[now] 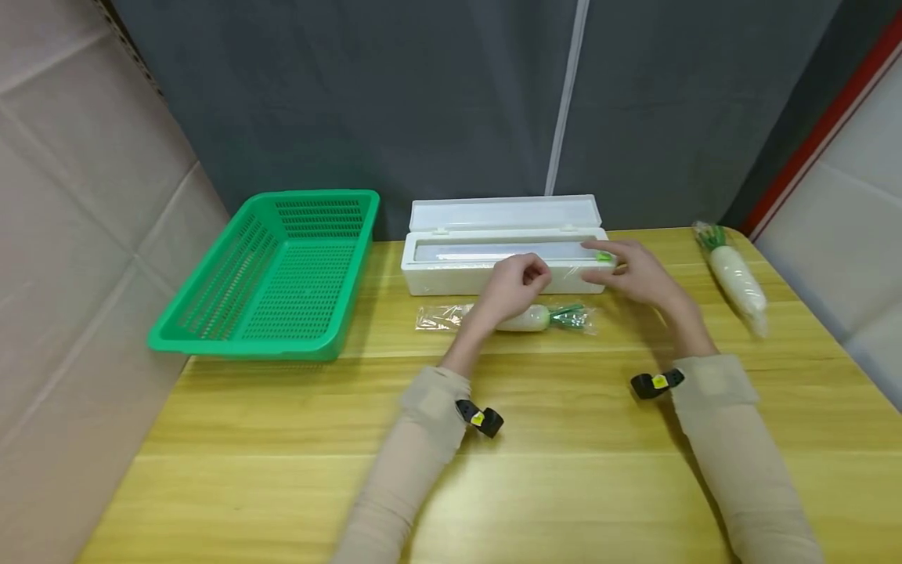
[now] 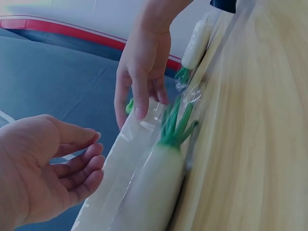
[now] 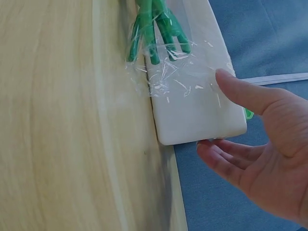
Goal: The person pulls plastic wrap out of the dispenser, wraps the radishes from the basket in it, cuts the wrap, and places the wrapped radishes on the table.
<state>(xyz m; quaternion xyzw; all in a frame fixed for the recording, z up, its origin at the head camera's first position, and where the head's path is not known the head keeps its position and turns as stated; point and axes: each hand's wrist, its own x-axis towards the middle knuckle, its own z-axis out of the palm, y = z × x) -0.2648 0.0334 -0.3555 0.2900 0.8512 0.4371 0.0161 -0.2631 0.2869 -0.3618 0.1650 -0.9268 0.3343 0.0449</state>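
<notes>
A long white cling film dispenser box (image 1: 444, 280) stands at the back of the table, its lid (image 1: 503, 211) raised. My left hand (image 1: 513, 286) is in front of the box, fingers curled and thumb meeting the index fingertip; I see nothing between them in the left wrist view. At the box's right end, my right hand (image 1: 630, 270) spreads its thumb and fingers around the corner, near a green slider (image 1: 604, 256). A white radish (image 1: 524, 319) with green stalks, in clear wrap, lies before the box, partly behind my left hand.
A green plastic basket (image 1: 330, 345) stands at the left, near the white wall. Another wrapped radish (image 1: 736, 278) lies near the table's right edge. A dark grey curtain (image 1: 352, 102) hangs behind the wooden table (image 1: 550, 486).
</notes>
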